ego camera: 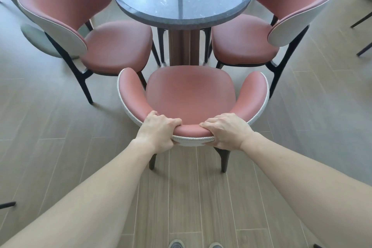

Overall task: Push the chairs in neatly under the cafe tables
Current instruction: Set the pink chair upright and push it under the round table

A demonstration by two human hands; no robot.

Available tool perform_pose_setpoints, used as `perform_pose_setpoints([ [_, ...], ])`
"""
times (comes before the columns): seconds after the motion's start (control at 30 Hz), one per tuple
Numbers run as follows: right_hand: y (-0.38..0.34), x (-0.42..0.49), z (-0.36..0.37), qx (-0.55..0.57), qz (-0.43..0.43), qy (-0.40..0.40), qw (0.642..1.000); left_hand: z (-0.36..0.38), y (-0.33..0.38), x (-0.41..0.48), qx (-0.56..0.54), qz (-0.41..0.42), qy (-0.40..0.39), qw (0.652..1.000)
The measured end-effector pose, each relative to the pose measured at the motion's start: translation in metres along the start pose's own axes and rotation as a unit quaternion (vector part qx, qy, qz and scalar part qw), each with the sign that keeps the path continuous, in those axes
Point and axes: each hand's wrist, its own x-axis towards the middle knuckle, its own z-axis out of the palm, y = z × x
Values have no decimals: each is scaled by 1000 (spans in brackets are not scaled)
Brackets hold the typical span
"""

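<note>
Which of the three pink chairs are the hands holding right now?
The middle chair nearest the person: the left hand and right hand both grip its backrest rim. The left chair and right chair beside the round table are untouched.

Tight ahead, open floor [191, 197] behind
The table post [179, 46] stands just ahead of the middle chair [190, 94]; the left chair [116, 46] and right chair [243, 42] crowd its sides.

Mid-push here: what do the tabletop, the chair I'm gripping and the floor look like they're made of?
The tabletop: polished dark grey stone or stone-look; speckled edge, mirror-like tree reflections.
The chair: smooth pink leather-like upholstery, faint sheen; backrest's outside whitish woven fabric; dark legs, material unclear.
The floor: matte wood-look planks with pale grout-like joints, possibly tile.
</note>
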Motion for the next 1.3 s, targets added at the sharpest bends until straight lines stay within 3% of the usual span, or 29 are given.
perform_pose_setpoints([
  [0.5, 1, 11, -2, -5, -43, -11, 999, 5, -1, -12, 8, -55, 4, 998],
  [1.03, 27, 9, -1, -17, -40, 15, 999, 1, 0, 13, 35, 9, 31, 999],
  [1.3, 65, 58, -8, -8, -16, 49, 999, -14, -26, 69, 36, -10, 17, 999],
])
